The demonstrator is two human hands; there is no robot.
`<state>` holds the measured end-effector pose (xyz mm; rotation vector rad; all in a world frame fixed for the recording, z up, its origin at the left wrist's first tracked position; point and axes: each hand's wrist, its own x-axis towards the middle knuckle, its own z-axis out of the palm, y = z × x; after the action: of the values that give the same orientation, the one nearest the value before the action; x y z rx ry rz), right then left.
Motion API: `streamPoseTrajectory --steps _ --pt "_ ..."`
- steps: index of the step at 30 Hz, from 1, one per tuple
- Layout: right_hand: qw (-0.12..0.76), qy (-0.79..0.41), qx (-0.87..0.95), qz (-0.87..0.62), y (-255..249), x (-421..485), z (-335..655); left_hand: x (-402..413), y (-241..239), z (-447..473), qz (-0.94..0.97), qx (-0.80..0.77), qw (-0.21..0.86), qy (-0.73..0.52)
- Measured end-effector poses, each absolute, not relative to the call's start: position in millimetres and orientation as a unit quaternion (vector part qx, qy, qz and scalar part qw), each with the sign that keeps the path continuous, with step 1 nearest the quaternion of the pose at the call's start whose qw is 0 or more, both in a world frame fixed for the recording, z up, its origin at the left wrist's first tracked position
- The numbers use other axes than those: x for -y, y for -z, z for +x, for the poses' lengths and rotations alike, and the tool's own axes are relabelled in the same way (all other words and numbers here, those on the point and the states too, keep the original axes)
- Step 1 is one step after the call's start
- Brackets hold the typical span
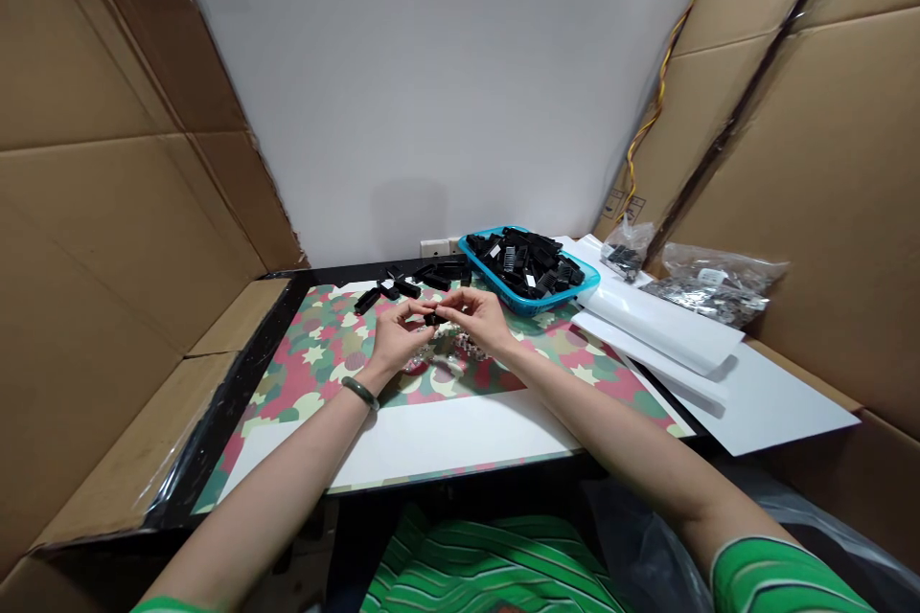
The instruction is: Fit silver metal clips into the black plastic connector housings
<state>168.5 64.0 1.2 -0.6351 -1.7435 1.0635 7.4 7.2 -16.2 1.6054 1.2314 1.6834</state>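
Note:
My left hand (399, 335) and my right hand (478, 318) meet above the middle of a camouflage-patterned mat (323, 354). Between their fingertips they pinch a small black plastic connector (433, 318). Just below the hands lies a small heap of shiny metal pieces (447, 350), too small to make out. Several loose black connectors (406, 285) lie on the mat's far edge, beyond my left hand. A blue plastic basket (490, 280) piled with black connectors stands beyond my right hand.
White sheets (725, 383) lie to the right of the mat, and plastic bags of metal parts (711, 285) sit behind them. Cardboard panels (107, 211) line both sides. A white wall with a socket (435, 247) stands behind the table, and a yellow cable (651, 124) runs up the right.

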Motion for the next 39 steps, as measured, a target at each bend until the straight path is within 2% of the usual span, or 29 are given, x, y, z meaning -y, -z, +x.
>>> streamPoseTrajectory --steps 3,9,12,17,26,33,39 --pt "0.487 -0.356 0.738 -0.302 -6.1 -68.5 174.4 -11.2 16.7 2.4 0.575 -0.427 0.309 -0.626" --pt "0.385 -0.431 0.779 -0.243 -1.3 -77.8 176.2 -12.6 14.8 -2.4 0.556 -0.406 0.363 -0.628" --pt "0.395 -0.438 0.763 -0.263 -0.6 -76.0 175.3 -11.0 11.5 -5.8 0.547 -0.413 0.406 -0.605" --pt "0.438 -0.374 0.770 -0.275 1.3 -72.9 174.4 -10.6 6.3 -13.4 0.482 -0.421 0.557 -0.530" --pt "0.460 -0.316 0.783 -0.274 1.8 -65.5 174.5 -15.1 10.1 -14.9 0.487 -0.434 0.532 -0.540" --pt "0.487 -0.294 0.775 -0.276 5.0 -62.5 170.3 -11.7 6.1 -11.7 0.541 -0.451 0.466 -0.535" --pt "0.486 -0.334 0.755 -0.287 6.9 -62.5 168.3 -10.3 5.2 -10.6 0.590 -0.447 0.418 -0.527"
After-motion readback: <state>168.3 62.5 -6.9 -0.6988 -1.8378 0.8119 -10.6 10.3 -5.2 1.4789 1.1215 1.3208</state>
